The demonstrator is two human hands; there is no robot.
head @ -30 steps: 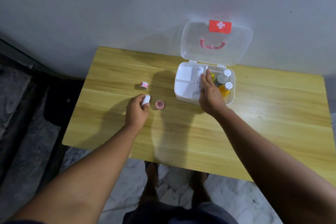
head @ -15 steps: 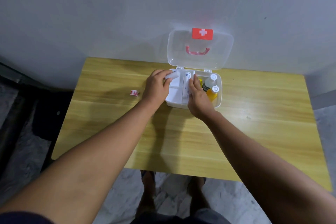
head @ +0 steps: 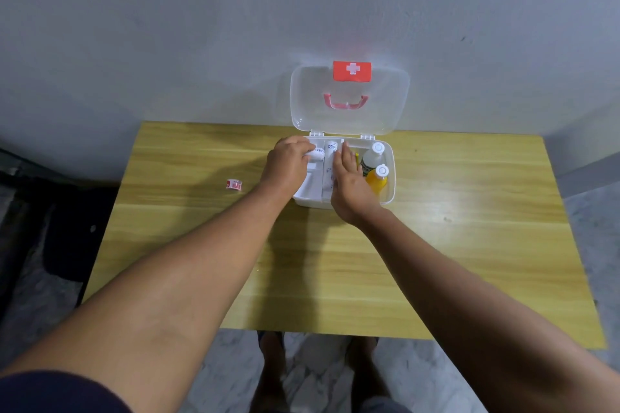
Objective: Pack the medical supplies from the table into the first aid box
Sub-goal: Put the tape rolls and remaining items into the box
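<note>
The white first aid box (head: 390, 191) stands open at the back of the wooden table (head: 469, 228), its clear lid (head: 385, 111) upright against the wall. My left hand (head: 285, 163) is over the box's back-left compartment, fingers closed on a small white bandage roll (head: 318, 153). Lying flat over the middle of the box, my right hand (head: 349, 183) has its fingers straight, resting on a long white roll (head: 330, 154). A clear bottle (head: 371, 157) and an orange bottle (head: 377, 179) lie in the right compartment. A red-and-white tape roll (head: 234, 184) sits on the table, left of the box.
The table's back edge meets a grey wall (head: 201, 43). Below the front edge I see marble floor and my feet (head: 271, 355). A dark object (head: 77, 231) lies on the floor to the left.
My left hand picked the white roll up off the table and carried it right into the box. The right hand stayed on the box's middle. The view shifted.
</note>
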